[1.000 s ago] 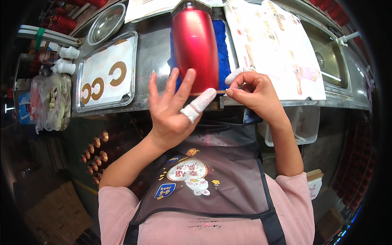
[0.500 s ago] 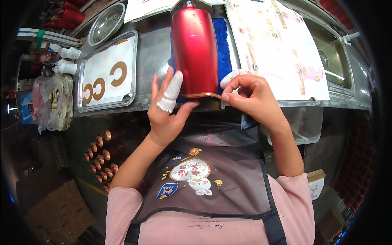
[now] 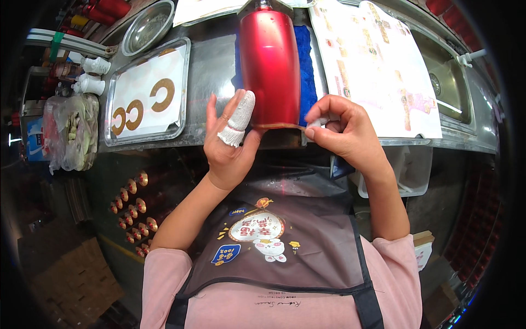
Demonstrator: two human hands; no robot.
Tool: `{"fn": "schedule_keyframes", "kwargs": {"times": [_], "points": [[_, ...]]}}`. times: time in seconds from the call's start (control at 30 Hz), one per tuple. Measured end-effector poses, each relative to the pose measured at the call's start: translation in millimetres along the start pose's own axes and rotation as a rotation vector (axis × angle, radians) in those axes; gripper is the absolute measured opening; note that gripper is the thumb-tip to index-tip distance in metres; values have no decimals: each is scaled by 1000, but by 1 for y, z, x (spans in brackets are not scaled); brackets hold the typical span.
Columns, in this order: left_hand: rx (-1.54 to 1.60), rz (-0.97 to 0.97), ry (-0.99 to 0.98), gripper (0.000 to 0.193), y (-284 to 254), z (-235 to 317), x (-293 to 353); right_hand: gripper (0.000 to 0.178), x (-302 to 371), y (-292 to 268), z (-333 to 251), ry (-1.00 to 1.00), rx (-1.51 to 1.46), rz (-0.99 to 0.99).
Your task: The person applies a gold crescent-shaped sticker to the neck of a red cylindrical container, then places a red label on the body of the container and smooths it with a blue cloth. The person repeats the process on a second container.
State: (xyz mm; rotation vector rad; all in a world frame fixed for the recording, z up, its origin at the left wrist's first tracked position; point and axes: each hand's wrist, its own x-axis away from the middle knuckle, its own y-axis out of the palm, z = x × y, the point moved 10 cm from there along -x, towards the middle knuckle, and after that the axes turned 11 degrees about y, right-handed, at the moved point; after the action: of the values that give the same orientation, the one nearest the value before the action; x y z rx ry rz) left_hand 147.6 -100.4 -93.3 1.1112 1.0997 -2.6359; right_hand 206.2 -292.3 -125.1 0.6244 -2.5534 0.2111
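A glossy red bottle (image 3: 270, 71) lies on a blue cloth (image 3: 308, 74), its base toward me. Along the base edge runs a thin gold strip (image 3: 280, 125). My left hand (image 3: 233, 140) is open at the bottle's lower left, fingers stretched out and thumb against the base edge. One of its fingers wears a white fabric finger cover (image 3: 239, 118). At the lower right of the base, my right hand (image 3: 348, 131) pinches the strip's free end between thumb and forefinger. A white cover partly shows behind those fingers.
On the left stands a metal tray (image 3: 181, 118) with brown-gold C-shaped pieces (image 3: 162, 95) on white paper. Behind it is a metal bowl (image 3: 147, 30). A patterned decal sheet (image 3: 378, 77) lies on the right, beside a sink (image 3: 452, 82). Several gold-capped red items (image 3: 131, 211) stand below left.
The view has shifted slightly. My right hand still pinches the strip end, its fingers a little more curled. My left thumb has moved up closer along the base edge.
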Motion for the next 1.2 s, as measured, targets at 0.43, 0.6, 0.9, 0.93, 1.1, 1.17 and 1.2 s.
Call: {"fn": "schedule_keyframes", "kwargs": {"times": [0.43, 0.6, 0.9, 0.93, 1.1, 1.17, 1.2], "points": [[-92, -82, 69, 48, -8, 14, 13, 11, 3, -14, 9, 83, 98, 9], [-120, -130, 62, 44, -4, 14, 23, 7, 15, -19, -10, 9, 75, 25], [-159, -168, 128, 46, -1, 21, 12, 8, 14, -24, -8, -53, 42, 60], [-163, -176, 132, 47, 0, 22, 11, 8, 11, -25, -5, -51, 37, 63], [-228, -214, 177, 52, 1, 27, 3, 8, 5, -26, 6, -20, 29, 58], [-249, -216, 192, 53, 1, 30, -2, 8, 3, -25, 7, -23, 22, 54], [-259, -218, 198, 54, 0, 32, -4, 8, 2, -25, 8, -27, 18, 51]]}}
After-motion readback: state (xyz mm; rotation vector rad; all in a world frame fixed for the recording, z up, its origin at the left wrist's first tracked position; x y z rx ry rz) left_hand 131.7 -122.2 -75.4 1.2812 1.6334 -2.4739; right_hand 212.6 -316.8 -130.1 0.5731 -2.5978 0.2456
